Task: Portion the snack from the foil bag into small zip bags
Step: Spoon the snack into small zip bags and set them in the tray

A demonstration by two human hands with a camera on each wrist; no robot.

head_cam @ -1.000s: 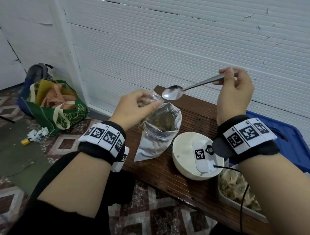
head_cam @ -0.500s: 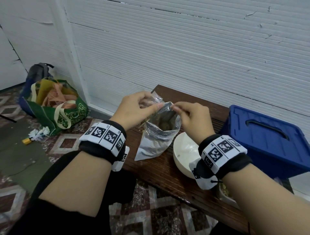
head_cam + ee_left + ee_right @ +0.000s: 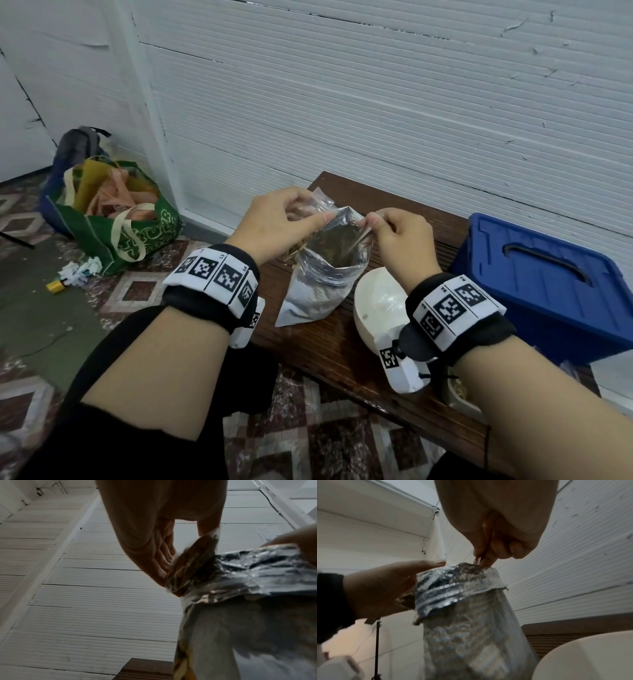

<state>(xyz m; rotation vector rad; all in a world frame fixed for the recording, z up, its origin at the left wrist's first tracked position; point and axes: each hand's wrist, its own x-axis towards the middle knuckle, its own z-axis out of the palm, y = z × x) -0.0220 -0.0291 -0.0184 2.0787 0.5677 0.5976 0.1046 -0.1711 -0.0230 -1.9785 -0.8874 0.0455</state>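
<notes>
Pinching foil bag (image 3: pixel 318 287) rim: left hand (image 3: pixel 274 226) fingers | right hand (image 3: pixel 400 240) fingers (spoon handle too)

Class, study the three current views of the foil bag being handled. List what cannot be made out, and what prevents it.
- Spoon bowl: hidden inside the foil bag, head view; only its handle shows at the right hand.
- Small zip bag: mostly covered by the left hand.
- Tray of snack: cut off behind the right forearm.
- Snack type: too dark and blurred in both wrist views.

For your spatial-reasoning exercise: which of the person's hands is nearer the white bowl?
Right. The right hand pinches the foil bag rim just above the white bowl; the left hand holds the bag's far side.
</notes>
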